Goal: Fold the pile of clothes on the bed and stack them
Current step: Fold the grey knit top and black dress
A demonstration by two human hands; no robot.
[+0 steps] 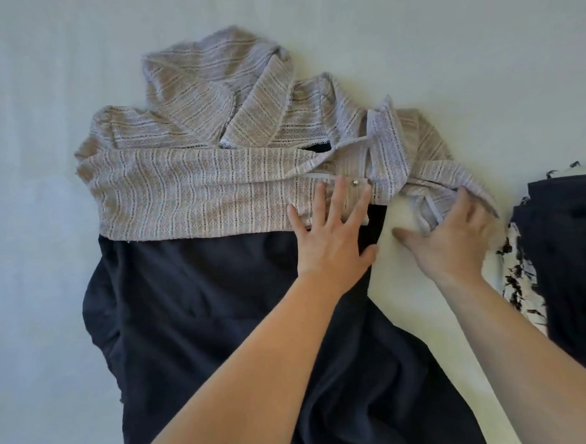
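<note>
My forearms come up from the bottom of the frame over the dark skirt (222,329) of the dress, which is spread flat on the pale bed sheet (28,238). My left hand (333,236) lies in the centre, fingers straight and spread, pressing where the skirt meets the patterned top (197,193). Just right of it, my right hand (450,236) curls round the bunched sleeve end (430,192) and grips it. At the right edge sits a folded dark garment (576,273) on a black-and-white printed one (518,276). Higher up, the top's collar (260,100) lies rumpled.
</note>
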